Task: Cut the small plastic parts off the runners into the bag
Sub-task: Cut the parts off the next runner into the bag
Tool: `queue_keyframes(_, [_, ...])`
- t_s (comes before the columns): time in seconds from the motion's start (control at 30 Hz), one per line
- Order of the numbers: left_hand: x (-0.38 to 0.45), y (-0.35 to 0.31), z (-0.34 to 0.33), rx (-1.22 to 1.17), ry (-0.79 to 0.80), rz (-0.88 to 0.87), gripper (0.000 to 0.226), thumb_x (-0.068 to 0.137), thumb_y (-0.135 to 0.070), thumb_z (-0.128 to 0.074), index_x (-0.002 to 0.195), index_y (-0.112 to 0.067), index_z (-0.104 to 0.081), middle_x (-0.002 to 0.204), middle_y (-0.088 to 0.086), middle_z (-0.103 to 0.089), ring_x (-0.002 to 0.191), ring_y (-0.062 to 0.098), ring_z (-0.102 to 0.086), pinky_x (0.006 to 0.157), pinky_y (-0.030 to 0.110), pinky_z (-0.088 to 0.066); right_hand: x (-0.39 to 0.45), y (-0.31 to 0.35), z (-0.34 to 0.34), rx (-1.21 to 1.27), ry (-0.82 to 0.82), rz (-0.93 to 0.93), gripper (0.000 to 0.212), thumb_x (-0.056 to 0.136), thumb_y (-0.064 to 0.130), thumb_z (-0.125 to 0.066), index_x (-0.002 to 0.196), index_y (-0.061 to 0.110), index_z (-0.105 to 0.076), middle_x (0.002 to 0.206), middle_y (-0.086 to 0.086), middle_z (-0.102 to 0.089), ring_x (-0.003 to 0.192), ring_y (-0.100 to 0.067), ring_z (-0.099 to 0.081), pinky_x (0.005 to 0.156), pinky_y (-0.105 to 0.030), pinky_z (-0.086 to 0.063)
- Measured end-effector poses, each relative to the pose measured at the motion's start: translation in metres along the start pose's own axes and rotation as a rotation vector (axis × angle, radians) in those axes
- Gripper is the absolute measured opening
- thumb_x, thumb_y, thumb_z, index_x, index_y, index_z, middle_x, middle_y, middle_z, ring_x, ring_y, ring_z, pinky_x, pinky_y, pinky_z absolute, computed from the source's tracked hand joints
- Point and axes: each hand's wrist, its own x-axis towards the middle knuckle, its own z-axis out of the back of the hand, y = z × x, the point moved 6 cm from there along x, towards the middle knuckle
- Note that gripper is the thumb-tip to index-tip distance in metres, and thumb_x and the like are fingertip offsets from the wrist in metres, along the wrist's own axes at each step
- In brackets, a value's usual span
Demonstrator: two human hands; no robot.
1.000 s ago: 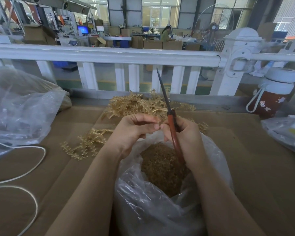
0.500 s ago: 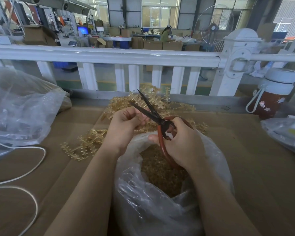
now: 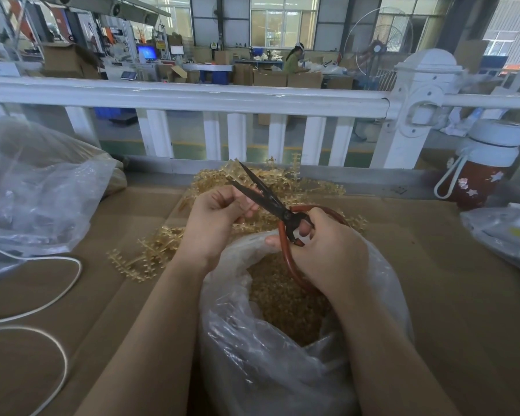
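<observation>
My right hand (image 3: 324, 253) grips the red handles of the scissors (image 3: 270, 202); the dark blades are spread apart and point up to the left. My left hand (image 3: 216, 217) pinches a thin translucent runner piece between those blades, just above the mouth of the clear plastic bag (image 3: 282, 364). Inside the bag lies a heap of small amber cut parts (image 3: 282, 298). A pile of amber runners (image 3: 282, 184) sits behind my hands, and more runners (image 3: 150, 253) lie to the left on the cardboard.
Cardboard (image 3: 463, 295) covers the table. A crumpled clear bag (image 3: 36, 193) fills the left side, with a white cord (image 3: 54, 283) looping below it. A red bottle with white lid (image 3: 481, 172) and another plastic bag (image 3: 505, 235) are at right. A white railing (image 3: 192, 97) runs behind.
The scissors swung from upright and closed down to the left and opened their blades. My left hand brought the runner piece between the blades. Little has moved in the last half second.
</observation>
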Motion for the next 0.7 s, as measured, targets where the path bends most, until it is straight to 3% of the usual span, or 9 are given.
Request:
queue_keyframes(0.17, [0.0005,0.0010,-0.0013,-0.026,0.001,0.023,0.021,0.096,-0.006,-0.059,0.081,-0.014,-0.072,0.073,-0.003,-0.068,0.068,0.009,-0.055,0.067,0.021,-0.044,-0.0024,0.0022,0.0039,0.035,-0.046,0.028,0.066,0.062,0.094,-0.036,0.083,0.033,-0.053,0.073,0.023,-0.053,0.063,0.001,-0.048,0.054,-0.011,-0.028])
queue_keyframes(0.3, [0.0003,0.0012,-0.0013,-0.033,0.001,0.030,0.018,0.096,-0.004,-0.057,0.084,-0.007,-0.069,0.073,-0.001,-0.067,0.069,0.011,-0.054,0.069,0.025,-0.042,-0.0022,0.0016,0.0033,0.033,-0.055,0.033,0.071,0.063,0.094,-0.038,0.085,0.031,-0.061,0.069,0.024,-0.053,0.060,0.003,-0.047,0.053,-0.011,-0.028])
queue_keyframes(0.57, [-0.0010,-0.0016,-0.0002,-0.033,-0.025,0.016,0.020,0.095,-0.004,-0.059,0.079,-0.010,-0.068,0.071,-0.002,-0.067,0.066,0.008,-0.056,0.069,0.022,-0.047,-0.0019,0.0006,0.0030,0.036,-0.053,0.015,0.062,0.060,0.096,-0.043,0.073,0.035,-0.047,0.061,0.028,-0.043,0.057,0.011,-0.039,0.052,-0.011,-0.026])
queue_keyframes(0.7, [-0.0013,-0.0028,0.0004,-0.001,-0.030,-0.020,0.022,0.095,0.002,-0.058,0.082,-0.010,-0.071,0.073,-0.001,-0.069,0.066,0.007,-0.058,0.065,0.018,-0.048,-0.0017,0.0025,0.0037,0.024,-0.041,0.020,0.064,0.059,0.099,-0.039,0.081,0.039,-0.044,0.067,0.030,-0.043,0.062,0.015,-0.038,0.053,-0.012,-0.027])
